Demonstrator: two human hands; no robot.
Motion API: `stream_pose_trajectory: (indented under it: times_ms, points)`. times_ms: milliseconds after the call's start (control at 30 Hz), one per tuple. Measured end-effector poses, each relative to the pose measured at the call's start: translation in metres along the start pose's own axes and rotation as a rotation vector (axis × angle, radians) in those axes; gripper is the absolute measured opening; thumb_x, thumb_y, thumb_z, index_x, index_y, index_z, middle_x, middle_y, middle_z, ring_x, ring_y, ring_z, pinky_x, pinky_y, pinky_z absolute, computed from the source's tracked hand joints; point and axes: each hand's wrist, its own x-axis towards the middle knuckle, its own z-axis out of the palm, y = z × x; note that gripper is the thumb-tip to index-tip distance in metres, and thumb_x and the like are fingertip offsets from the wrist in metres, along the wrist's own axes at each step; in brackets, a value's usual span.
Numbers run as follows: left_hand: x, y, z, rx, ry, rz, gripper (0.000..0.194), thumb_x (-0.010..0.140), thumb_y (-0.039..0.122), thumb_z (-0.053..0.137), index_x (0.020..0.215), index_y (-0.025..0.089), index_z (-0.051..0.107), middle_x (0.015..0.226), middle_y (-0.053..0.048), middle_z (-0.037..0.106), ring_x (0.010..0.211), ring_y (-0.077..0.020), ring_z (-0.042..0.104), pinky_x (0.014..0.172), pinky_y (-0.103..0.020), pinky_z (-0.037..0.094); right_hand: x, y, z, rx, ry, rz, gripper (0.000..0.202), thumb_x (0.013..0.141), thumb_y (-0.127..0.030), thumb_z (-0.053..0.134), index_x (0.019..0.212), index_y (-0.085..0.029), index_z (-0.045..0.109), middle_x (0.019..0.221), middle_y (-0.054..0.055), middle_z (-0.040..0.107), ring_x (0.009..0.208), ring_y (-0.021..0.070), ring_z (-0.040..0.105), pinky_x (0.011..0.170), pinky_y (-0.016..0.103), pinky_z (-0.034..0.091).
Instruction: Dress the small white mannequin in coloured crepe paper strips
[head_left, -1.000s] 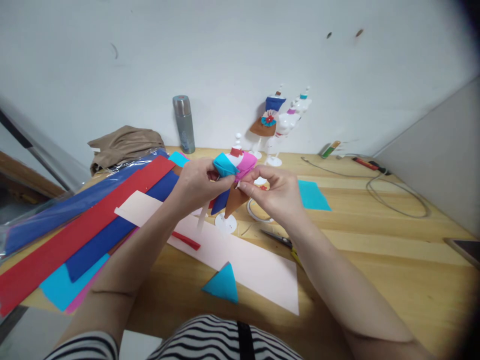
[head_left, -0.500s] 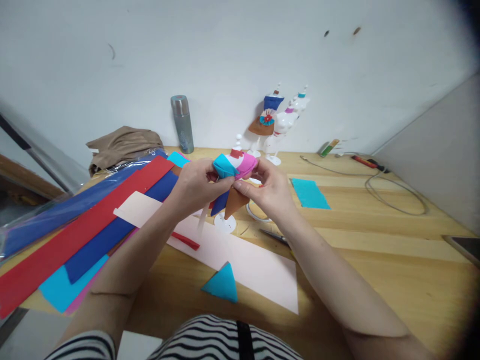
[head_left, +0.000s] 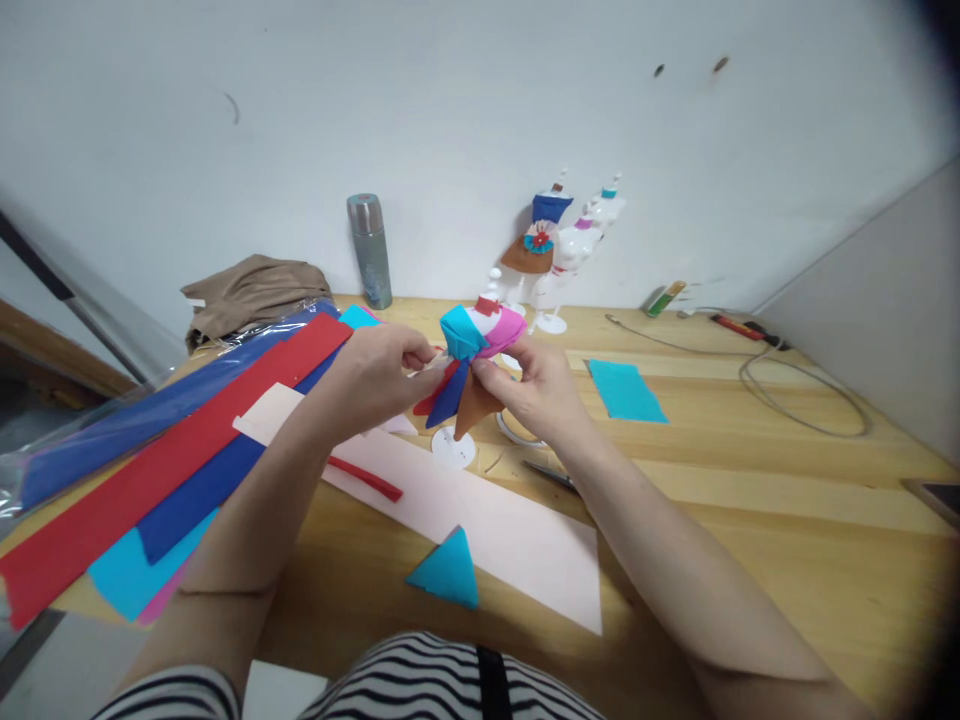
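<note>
In front of me stands a miniature white dress form (head_left: 489, 322) on a round white base (head_left: 453, 449). It wears a red neck band, a turquoise and a pink piece crossing over the chest, and red, blue and brown flaps below the waist. My right hand (head_left: 536, 390) grips its waist from the right, the thumb over the top of the brown flap (head_left: 476, 402). At the waist's left side, my left hand (head_left: 386, 370) is closed in a pinch on a thin pale strip; its fingertips partly hide the strip.
Several coloured sheets, among them a long red one (head_left: 172, 450), lie at the left. A pale pink sheet (head_left: 517, 545), a turquoise triangle (head_left: 450, 572) and scissors (head_left: 551, 474) lie nearer me. Other dressed forms (head_left: 551, 210) and a flask (head_left: 369, 250) stand by the wall.
My left hand has drawn a little left, away from the chest piece, so the turquoise knot-like crossing and the red flap show more. The right hand keeps its hold. The view has shifted slightly.
</note>
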Motion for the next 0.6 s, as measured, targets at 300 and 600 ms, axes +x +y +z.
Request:
stream_pose_trajectory:
  times_ms: [300, 600]
  points:
    - [-0.016, 0.006, -0.008, 0.208, 0.049, 0.015, 0.034, 0.085, 0.02, 0.054, 0.053, 0.018, 0.043, 0.051, 0.003, 0.041, 0.053, -0.0112, 0.033, 0.054, -0.029, 0.021, -0.002, -0.002, 0.002, -0.004, 0.021, 0.017, 0.018, 0.081, -0.028, 0.056, 0.088, -0.023, 0.072, 0.099, 0.004, 0.078, 0.096, 0.0264, 0.071, 0.092, 0.042, 0.053]
    - [-0.026, 0.032, 0.015, 0.316, 0.19, 0.154, 0.032, 0.09, 0.017, 0.054, 0.058, 0.017, 0.051, 0.056, 0.0, 0.053, 0.057, -0.0126, 0.044, 0.055, -0.027, 0.028, -0.003, -0.004, 0.005, -0.02, 0.027, 0.026, 0.014, 0.081, -0.028, 0.057, 0.084, -0.025, 0.07, 0.09, 0.003, 0.077, 0.088, 0.0249, 0.07, 0.084, 0.039, 0.054]
